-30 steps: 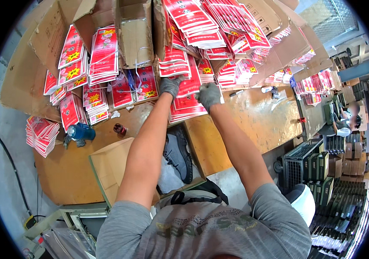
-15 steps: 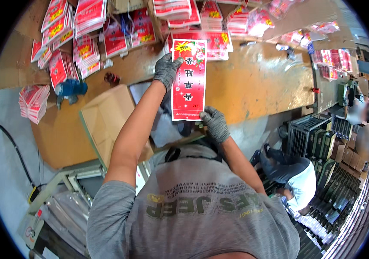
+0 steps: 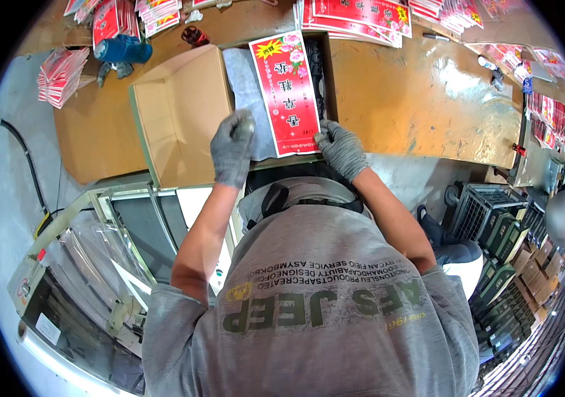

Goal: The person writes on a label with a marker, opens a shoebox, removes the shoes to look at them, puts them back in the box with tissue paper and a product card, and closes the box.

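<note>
A flat red packet (image 3: 289, 99) with pink flowers and a yellow starburst lies slightly tilted over an open shoebox-like box (image 3: 183, 119). Its lower right corner is pinched by my right hand (image 3: 343, 151), in a grey knitted glove. My left hand (image 3: 233, 151), gloved alike, is closed at the near edge of the box, apart from the packet; whatever its fingers hold is hidden. Pale grey wrapping paper (image 3: 250, 86) spreads beneath the packet, between it and the open lid. Dark contents show at the packet's right edge, too covered to name.
Stacks of similar red packets (image 3: 355, 20) line the back of the brown worktable (image 3: 414, 99). A blue tape dispenser (image 3: 122, 50) and a small dark red bottle (image 3: 194, 36) stand left. Below left is a machine with plastic film (image 3: 84, 264). At right, a person crouches beside a wire crate (image 3: 487, 212).
The packet has come down over the box. My left hand has let go of its upper edge and moved nearer to me. My right hand keeps its corner. The view has shifted.
</note>
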`<state>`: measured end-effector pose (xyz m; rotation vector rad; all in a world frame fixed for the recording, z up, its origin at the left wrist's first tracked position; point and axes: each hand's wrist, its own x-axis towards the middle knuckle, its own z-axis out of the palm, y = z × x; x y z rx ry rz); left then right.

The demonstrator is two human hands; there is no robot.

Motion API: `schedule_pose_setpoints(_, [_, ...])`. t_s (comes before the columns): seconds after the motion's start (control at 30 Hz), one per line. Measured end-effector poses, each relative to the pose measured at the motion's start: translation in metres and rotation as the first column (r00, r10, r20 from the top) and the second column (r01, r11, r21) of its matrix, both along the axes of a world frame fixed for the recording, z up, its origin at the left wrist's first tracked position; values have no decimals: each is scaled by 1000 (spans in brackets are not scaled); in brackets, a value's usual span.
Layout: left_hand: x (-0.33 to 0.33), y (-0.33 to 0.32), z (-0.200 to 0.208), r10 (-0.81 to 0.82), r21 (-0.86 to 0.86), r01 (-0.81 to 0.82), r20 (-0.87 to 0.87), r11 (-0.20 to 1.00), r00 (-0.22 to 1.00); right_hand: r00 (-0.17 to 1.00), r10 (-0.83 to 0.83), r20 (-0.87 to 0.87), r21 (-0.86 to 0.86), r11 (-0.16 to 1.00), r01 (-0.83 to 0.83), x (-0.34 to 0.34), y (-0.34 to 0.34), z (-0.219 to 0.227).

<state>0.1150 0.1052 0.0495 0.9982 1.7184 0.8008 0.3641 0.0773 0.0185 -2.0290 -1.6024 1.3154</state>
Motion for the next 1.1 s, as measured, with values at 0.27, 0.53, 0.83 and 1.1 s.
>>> schedule_pose_setpoints(0.27, [-50,-132,-11,54,-454,221,518,863,854,1000,29,-13,-6,1000,-29,5,-3,-4])
schedule_pose_setpoints(0.53, [-63,-142,-72,673,-565,-368,583,739,455,992,-67,105,79,995,59,6,5,17])
schedule_pose_setpoints(0.83, [-67,-156,-110,573,-219,-571,590,791,568,961,-141,237,254,964,79,31,6,-10])
schedule_pose_setpoints(1.1, [-26,-138,-30,-6,382,30,-62,924,998,639,-435,-635,-471,873,126,80,24,-35])
